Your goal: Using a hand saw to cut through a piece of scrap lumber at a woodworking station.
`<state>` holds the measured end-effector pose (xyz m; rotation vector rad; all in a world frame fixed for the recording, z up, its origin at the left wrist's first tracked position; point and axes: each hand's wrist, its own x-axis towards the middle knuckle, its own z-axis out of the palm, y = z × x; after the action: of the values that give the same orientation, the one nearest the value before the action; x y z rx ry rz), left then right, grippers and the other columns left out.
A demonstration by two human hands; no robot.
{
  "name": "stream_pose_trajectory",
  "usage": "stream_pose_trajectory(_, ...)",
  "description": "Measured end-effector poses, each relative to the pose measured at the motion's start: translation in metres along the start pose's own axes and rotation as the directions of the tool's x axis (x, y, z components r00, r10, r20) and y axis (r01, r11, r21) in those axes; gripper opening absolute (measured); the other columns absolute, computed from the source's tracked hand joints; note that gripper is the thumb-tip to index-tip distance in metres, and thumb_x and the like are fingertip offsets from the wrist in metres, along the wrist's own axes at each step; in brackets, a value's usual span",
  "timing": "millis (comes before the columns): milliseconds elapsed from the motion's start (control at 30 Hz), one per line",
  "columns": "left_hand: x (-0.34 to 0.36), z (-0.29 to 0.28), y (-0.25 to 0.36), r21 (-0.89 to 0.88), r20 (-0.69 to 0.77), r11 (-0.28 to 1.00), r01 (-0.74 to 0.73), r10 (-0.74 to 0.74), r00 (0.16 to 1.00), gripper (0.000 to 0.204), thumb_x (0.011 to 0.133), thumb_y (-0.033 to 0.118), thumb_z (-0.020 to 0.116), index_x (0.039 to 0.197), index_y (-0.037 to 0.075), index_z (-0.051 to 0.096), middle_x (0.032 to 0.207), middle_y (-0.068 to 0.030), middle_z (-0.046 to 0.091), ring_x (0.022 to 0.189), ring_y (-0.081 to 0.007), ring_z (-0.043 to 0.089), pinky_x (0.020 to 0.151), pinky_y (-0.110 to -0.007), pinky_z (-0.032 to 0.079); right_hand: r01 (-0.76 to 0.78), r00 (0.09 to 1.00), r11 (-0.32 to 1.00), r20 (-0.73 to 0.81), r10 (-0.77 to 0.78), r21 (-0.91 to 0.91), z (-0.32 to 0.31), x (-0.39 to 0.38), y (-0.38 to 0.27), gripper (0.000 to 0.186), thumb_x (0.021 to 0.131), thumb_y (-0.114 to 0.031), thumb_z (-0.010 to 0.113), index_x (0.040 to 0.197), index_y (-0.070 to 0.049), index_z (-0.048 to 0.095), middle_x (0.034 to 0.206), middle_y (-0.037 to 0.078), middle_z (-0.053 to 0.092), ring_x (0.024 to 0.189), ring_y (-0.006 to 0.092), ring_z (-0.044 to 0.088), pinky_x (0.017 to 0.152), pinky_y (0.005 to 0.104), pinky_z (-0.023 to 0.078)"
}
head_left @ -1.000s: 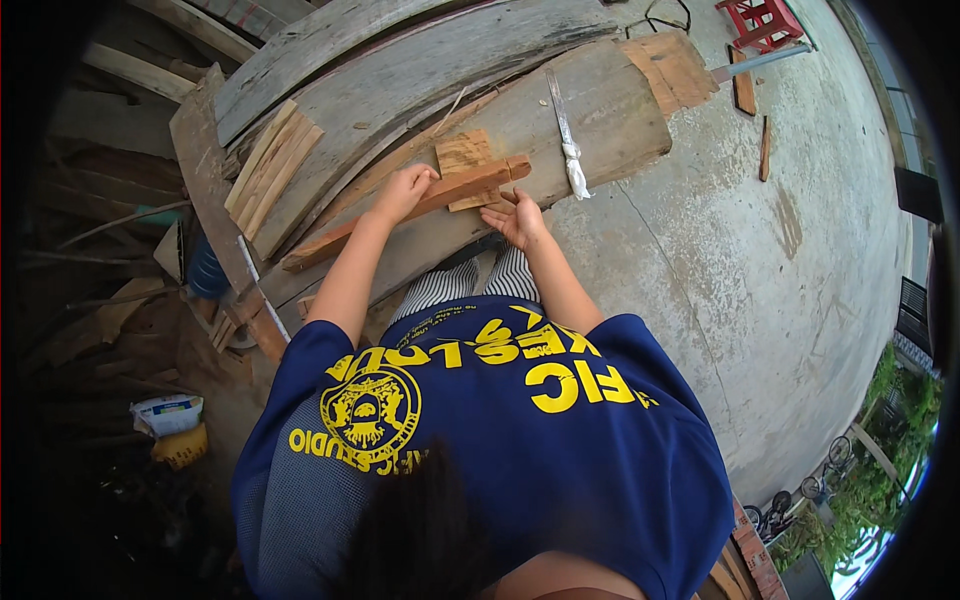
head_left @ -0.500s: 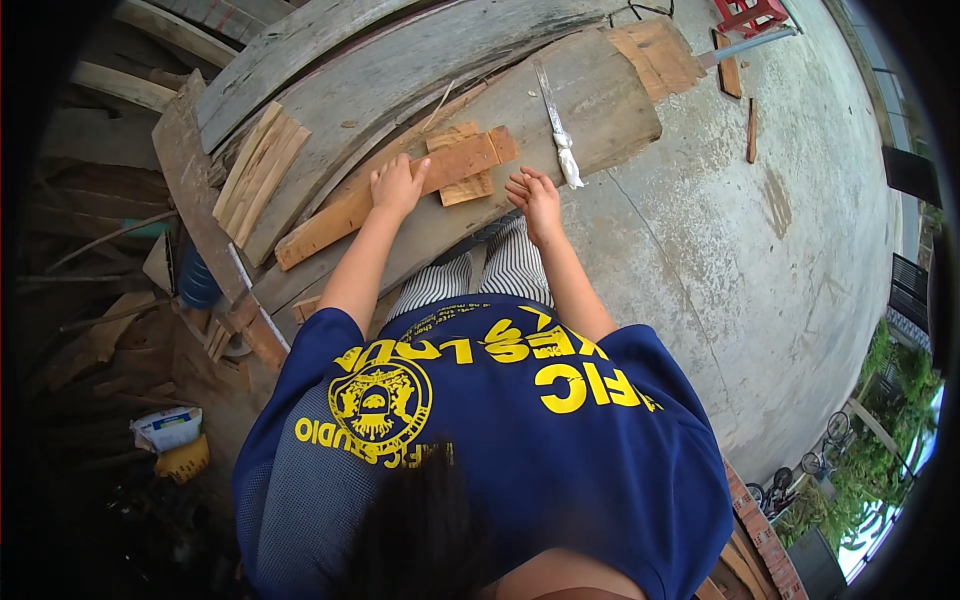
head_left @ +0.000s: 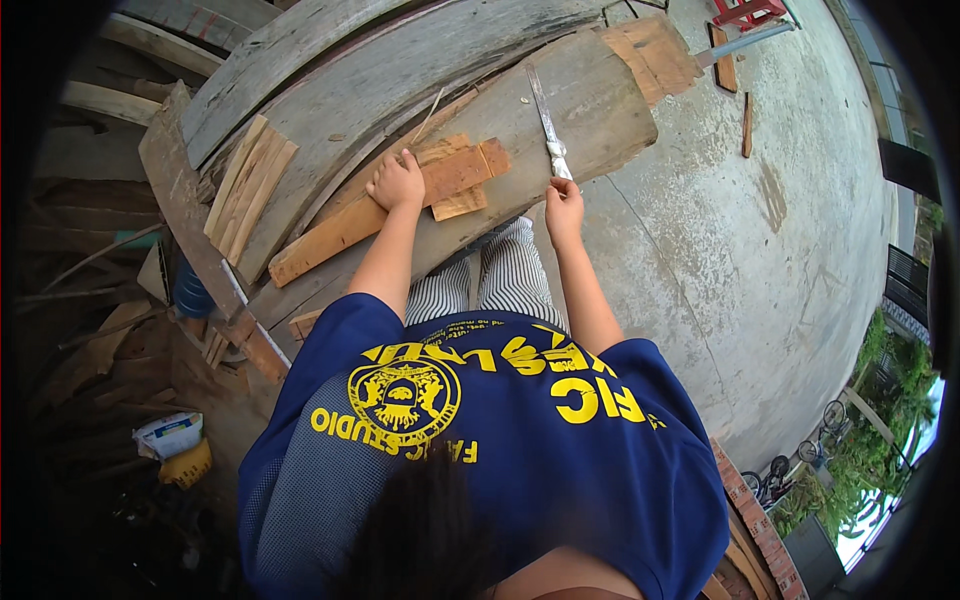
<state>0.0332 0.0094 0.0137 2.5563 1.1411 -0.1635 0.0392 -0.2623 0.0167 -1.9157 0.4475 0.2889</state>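
My left hand (head_left: pixel 397 185) is closed over the middle of a reddish-brown wooden plank (head_left: pixel 340 235). That plank lies slantwise across a shorter, paler wood block (head_left: pixel 461 203); a dark line crosses the plank near its right end. To the right, a long narrow metal blade (head_left: pixel 541 105) with a white wrapped handle (head_left: pixel 560 163) rests on the broad weathered board. My right hand (head_left: pixel 564 212) is at the lower end of that handle, its fingers closed on it. What tool the blade belongs to is unclear.
Beneath everything lies a broad grey board (head_left: pixel 600 110). Several thin wood strips (head_left: pixel 250 190) are stacked at the left. A blue container (head_left: pixel 192 290) and scrap wood stand below them. Loose wood pieces (head_left: pixel 724 60) and a red stool (head_left: pixel 748 12) are on the concrete floor at the far right.
My right hand has moved up and right from beside the boards to the white handle, and its fingers have closed there. My left hand stays on the plank, its fingers now curled over its far edge.
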Motion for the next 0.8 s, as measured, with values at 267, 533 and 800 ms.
stream_pose_trajectory(267, -0.003, 0.011, -0.004, 0.030, -0.175, 0.998, -0.052, 0.057, 0.983, 0.025, 0.087, 0.030, 0.046, 0.089, 0.012, 0.064, 0.094, -0.0051, 0.064, 0.094, -0.0234, 0.057, 0.088, -0.041, 0.034, 0.056, 0.965, 0.681, -0.137, -0.225, -0.730, 0.018, 0.052, -0.004, 0.037, 0.076, -0.017, 0.061, 0.109, 0.001, 0.058, 0.098, 0.021, 0.060, 0.097, 0.0374, 0.056, 0.087, 0.0413, 0.044)
stream_pose_trajectory(533, 0.000, 0.009, -0.005, 0.038, -0.131, 0.999, -0.038, 0.043, 0.990, 0.020, 0.084, 0.026, 0.048, 0.074, 0.016, 0.061, 0.072, -0.0027, 0.064, 0.080, -0.0209, 0.060, 0.083, -0.037, 0.036, 0.312, 0.939, 0.894, 0.250, -0.238, -0.322, 0.020, 0.017, -0.022, 0.026, 0.075, -0.012, 0.056, 0.094, 0.006, 0.049, 0.079, 0.027, 0.061, 0.072, 0.0433, 0.060, 0.067, 0.0455, 0.047)
stream_pose_trajectory(800, 0.000, 0.008, -0.007, 0.035, -0.084, 0.999, -0.016, 0.018, 0.996, 0.019, 0.084, 0.026, 0.049, 0.072, 0.016, 0.060, 0.071, -0.0021, 0.065, 0.079, -0.0199, 0.061, 0.081, -0.036, 0.036, 0.256, 0.850, 0.877, 0.527, -0.003, -0.407, 0.035, -0.052, -0.069, 0.032, 0.080, 0.000, 0.043, 0.109, 0.009, 0.031, 0.081, 0.038, 0.055, 0.080, 0.0526, 0.055, 0.071, 0.0534, 0.045)
